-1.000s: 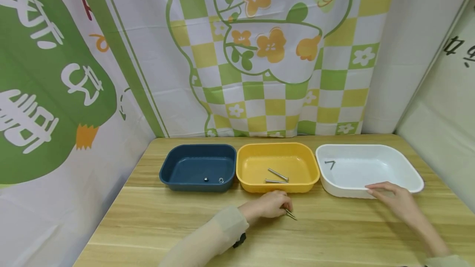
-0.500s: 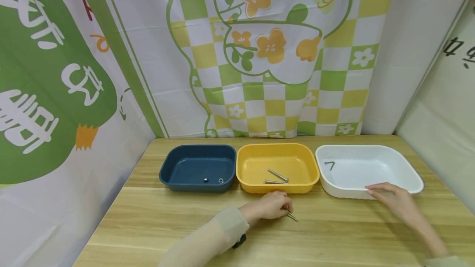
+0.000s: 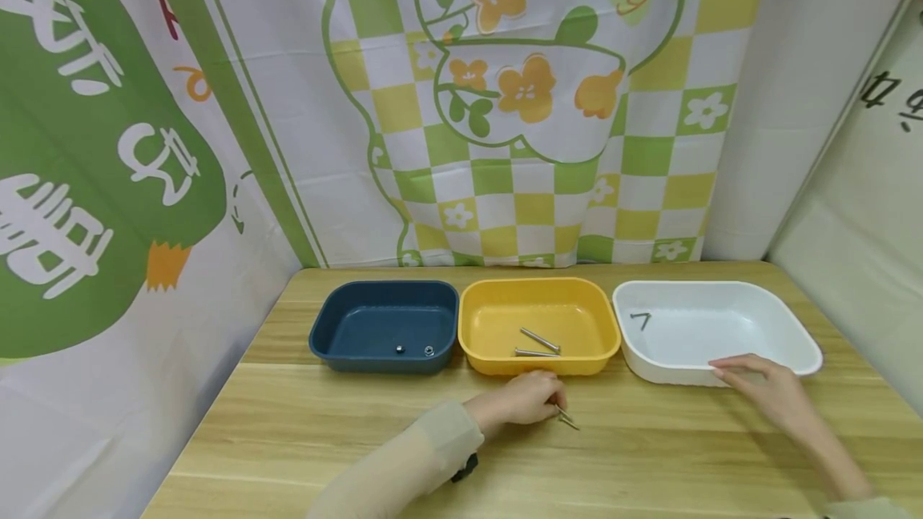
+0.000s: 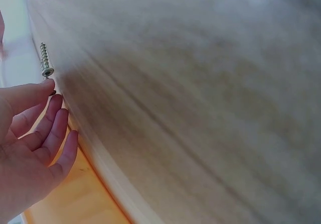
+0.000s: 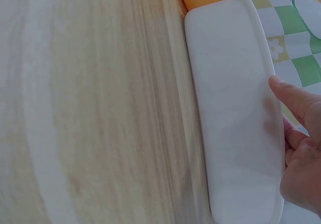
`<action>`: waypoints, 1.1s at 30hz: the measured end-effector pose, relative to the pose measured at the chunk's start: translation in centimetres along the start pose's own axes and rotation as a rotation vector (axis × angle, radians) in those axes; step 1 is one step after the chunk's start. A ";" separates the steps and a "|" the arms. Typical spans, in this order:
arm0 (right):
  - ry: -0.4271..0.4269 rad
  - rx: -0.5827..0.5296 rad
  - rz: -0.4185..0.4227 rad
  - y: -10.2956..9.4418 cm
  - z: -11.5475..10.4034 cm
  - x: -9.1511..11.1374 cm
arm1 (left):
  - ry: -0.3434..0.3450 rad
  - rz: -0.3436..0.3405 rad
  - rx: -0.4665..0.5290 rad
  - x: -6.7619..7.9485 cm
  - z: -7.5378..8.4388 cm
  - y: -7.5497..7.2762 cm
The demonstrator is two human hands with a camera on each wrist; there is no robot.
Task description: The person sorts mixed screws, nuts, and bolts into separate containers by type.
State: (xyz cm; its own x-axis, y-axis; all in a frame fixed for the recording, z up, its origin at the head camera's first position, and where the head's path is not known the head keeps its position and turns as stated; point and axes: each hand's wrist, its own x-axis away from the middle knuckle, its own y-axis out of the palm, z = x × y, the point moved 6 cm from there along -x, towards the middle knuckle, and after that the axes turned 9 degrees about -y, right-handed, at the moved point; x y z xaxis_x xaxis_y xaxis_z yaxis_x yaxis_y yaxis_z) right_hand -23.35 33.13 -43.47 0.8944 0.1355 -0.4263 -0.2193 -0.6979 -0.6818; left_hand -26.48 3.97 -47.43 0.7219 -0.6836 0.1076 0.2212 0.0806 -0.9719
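Note:
My left hand (image 3: 530, 397) is just in front of the yellow tray (image 3: 479, 365), over the wooden table. Thumb and fingertips pinch brass-coloured screws (image 3: 568, 421), whose threaded ends stick out to the right. Up close in the left wrist view, one screw (image 4: 45, 61) shows its thread and head beyond the thumb; another is mostly hidden by the fingers. My right hand (image 3: 767, 391) holds the near rim of the white tray (image 3: 671, 371), thumb at the rim in the right wrist view. Two small screws (image 3: 642, 319) lie at that tray's left end.
Two long silver bolts (image 3: 539, 340) lie in the yellow tray. A dark blue tray (image 3: 346, 363) to its left contains two small nuts (image 3: 429, 351). The three trays stand side by side along the back of the table (image 3: 288, 423), before a patterned curtain (image 3: 505, 207).
The screws have turned slightly between the left hand's fingers, and their ends now sit a little farther apart. Both hands and the trays have kept their places.

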 end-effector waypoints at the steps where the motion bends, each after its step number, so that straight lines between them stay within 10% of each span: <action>1: 0.002 0.002 -0.002 0.0 0.0 0.0 | 0.000 0.001 0.015 0.0 0.0 -0.1; 33: 0.033 0.025 -0.031 -0.1 0.1 0.1 | 0.010 0.117 0.260 -0.2 1.8 -2.4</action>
State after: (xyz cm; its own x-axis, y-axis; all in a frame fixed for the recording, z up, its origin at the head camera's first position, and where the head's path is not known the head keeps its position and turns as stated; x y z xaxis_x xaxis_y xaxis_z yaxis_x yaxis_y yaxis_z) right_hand -23.31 33.28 -43.51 0.9130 0.1335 -0.3856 -0.2008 -0.6757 -0.7093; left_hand -26.02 5.21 -44.75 0.7462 -0.6657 -0.0059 0.2982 0.3422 -0.8910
